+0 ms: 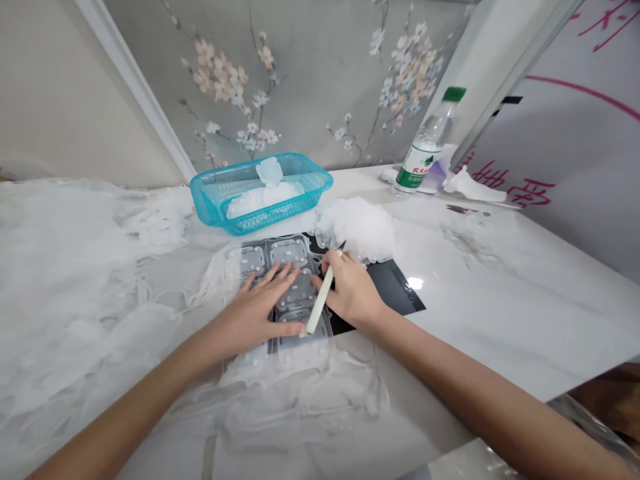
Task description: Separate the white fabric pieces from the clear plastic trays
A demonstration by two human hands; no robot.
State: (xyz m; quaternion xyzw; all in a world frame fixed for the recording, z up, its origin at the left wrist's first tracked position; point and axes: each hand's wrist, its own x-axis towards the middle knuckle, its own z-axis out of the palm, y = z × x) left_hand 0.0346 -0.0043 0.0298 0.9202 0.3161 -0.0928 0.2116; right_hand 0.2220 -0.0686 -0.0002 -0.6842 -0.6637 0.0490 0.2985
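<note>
Left hand [253, 310] lay spread flat on clear sheet [299, 292]. Right hand [354, 288] gripped pale knife [321, 300]. Sheet slipping could have made knife nick left hand.

I've got two hands [263, 307] [355, 287], one knife [320, 300], one blue basket [277, 219], one bottle [419, 163], and just one black sheet [395, 287] here.

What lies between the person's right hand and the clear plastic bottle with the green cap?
In the head view, a rounded heap of white, translucent material lies between the right hand and the bottle.
</note>
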